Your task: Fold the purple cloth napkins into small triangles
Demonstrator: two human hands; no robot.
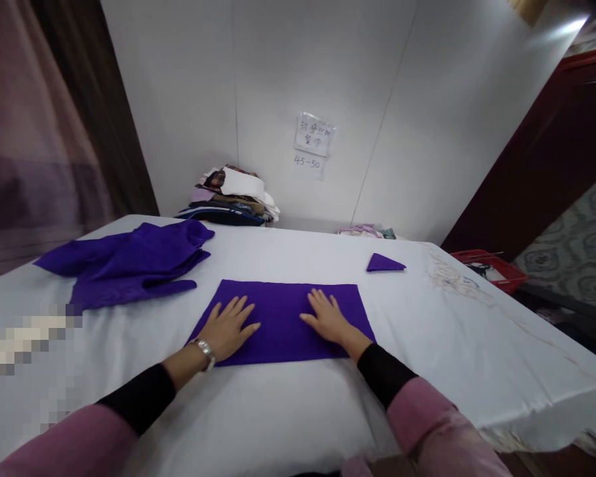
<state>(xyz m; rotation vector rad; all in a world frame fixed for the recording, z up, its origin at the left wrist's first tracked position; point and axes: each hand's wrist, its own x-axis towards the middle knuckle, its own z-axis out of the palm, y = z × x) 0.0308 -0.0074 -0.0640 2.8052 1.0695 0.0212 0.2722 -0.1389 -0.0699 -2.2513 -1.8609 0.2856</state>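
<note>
A purple cloth napkin (281, 324) lies flat in front of me as a wide rectangle, its long edges running left to right. My left hand (228, 328) rests palm down on its left part, fingers spread. On the right part lies my right hand (328, 317), also flat with the fingers apart. Neither hand grips the fabric. Farther back to the right sits a small purple folded triangle (385, 263) of cloth. To the left, a loose, crumpled heap of purple cloth (134, 262) spreads over the table.
A white cloth covers the table (288, 255). Against the wall stands a pile of folded clothes (236, 195), with more fabric (361, 230) to its right. A handwritten sign (314, 136) hangs above. Beyond the right edge is a red basket (511, 275).
</note>
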